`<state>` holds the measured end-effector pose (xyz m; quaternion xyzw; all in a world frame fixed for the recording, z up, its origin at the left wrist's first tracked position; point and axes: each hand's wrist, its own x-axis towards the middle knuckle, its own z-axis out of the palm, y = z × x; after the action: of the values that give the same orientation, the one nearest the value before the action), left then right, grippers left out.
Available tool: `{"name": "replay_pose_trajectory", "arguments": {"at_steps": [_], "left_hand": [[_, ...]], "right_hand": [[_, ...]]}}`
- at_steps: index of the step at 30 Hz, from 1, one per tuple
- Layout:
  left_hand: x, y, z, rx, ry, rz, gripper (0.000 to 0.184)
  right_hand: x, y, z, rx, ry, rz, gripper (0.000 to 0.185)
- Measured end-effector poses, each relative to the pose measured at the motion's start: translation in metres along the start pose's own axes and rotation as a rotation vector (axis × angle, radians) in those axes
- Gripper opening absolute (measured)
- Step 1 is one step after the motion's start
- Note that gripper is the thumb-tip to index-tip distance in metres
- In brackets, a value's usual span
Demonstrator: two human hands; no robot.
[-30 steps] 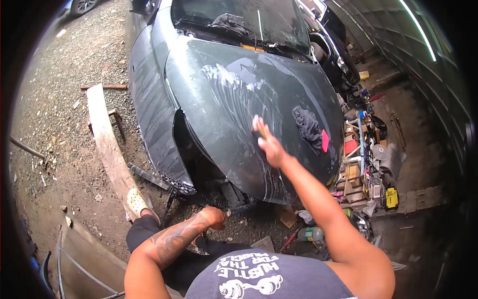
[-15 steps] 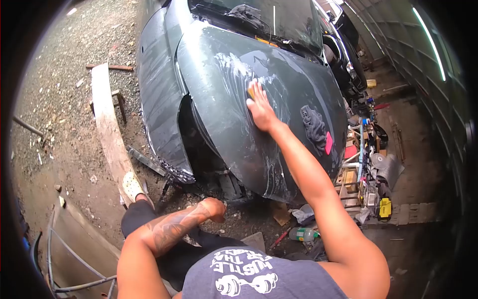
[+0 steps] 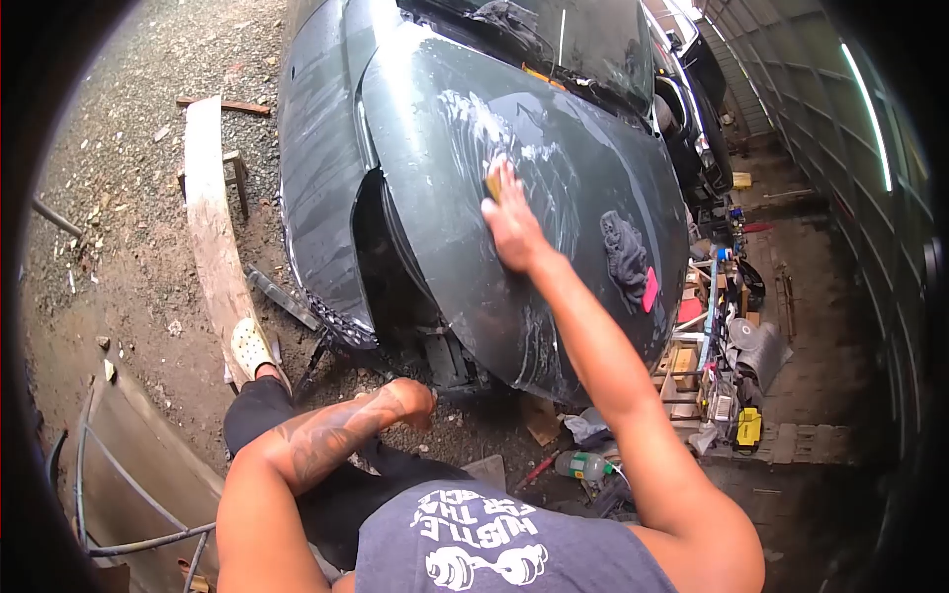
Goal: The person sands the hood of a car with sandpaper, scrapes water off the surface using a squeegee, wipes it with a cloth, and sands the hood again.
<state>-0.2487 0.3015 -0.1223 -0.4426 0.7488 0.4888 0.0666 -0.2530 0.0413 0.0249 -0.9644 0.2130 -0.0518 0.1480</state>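
On the dark green car hood (image 3: pixel 435 128), my right hand (image 3: pixel 514 222) presses a small yellowish pad (image 3: pixel 493 185) flat under its fingers. White, wet smears (image 3: pixel 484 124) lie around and beyond the fingertips. To the right of that hand, a crumpled dark grey cloth (image 3: pixel 624 257) and a pink piece (image 3: pixel 649 291) rest on the hood. My left hand (image 3: pixel 410 397) hangs bent in front of my body, below the open gap at the hood's front corner; its fingers are curled under and mostly hidden.
A long wooden plank (image 3: pixel 213 227) lies at the left, my foot in a cream clog (image 3: pixel 249 344) on its near end. A plastic bottle (image 3: pixel 583 465) is on the ground. Tools and boxes, with a yellow case (image 3: pixel 748 427), crowd the right side.
My right hand has slid up the hood toward the white smears with the yellowish pad. The view has shifted, so the car sits slightly higher and further right. My left hand stays bent near my body.
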Motion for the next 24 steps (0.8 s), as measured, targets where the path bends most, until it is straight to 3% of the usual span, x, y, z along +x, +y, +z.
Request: {"name": "replay_pose_trajectory", "arguments": {"at_steps": [3, 4, 8, 10, 12, 16, 19, 21, 24], "left_hand": [[-0.001, -0.005, -0.001, 0.009, 0.103, -0.041, 0.036], [-0.002, -0.004, -0.002, -0.001, 0.11, -0.04, 0.036], [-0.002, 0.002, -0.004, 0.041, 0.038, 0.004, 0.045], [-0.002, 0.01, -0.007, 0.011, 0.054, 0.014, 0.034], [-0.009, 0.014, -0.014, 0.016, 0.062, 0.009, 0.035], [-0.007, 0.002, -0.011, -0.017, 0.055, -0.059, 0.036], [-0.013, 0.0, -0.008, 0.025, 0.09, -0.038, 0.042], [-0.013, 0.003, -0.016, 0.023, 0.083, -0.032, 0.042], [-0.007, 0.005, -0.013, 0.016, 0.077, 0.0, 0.035]], "right_hand": [[-0.095, -0.037, -0.004, 0.132, -0.062, -0.025, 0.072], [-0.112, -0.049, -0.004, 0.096, -0.09, 0.054, 0.073], [-0.032, -0.026, 0.001, -0.054, -0.022, -0.074, 0.072], [0.037, -0.016, 0.001, -0.062, -0.011, -0.047, 0.068], [0.039, -0.017, 0.006, -0.013, 0.017, -0.034, 0.067], [-0.072, -0.038, 0.001, 0.299, -0.056, -0.035, 0.07], [-0.033, -0.031, -0.009, 0.171, -0.089, -0.112, 0.068], [0.043, -0.002, -0.005, 0.13, -0.054, -0.101, 0.066], [0.075, -0.01, -0.013, 0.336, -0.01, -0.008, 0.062]]}}
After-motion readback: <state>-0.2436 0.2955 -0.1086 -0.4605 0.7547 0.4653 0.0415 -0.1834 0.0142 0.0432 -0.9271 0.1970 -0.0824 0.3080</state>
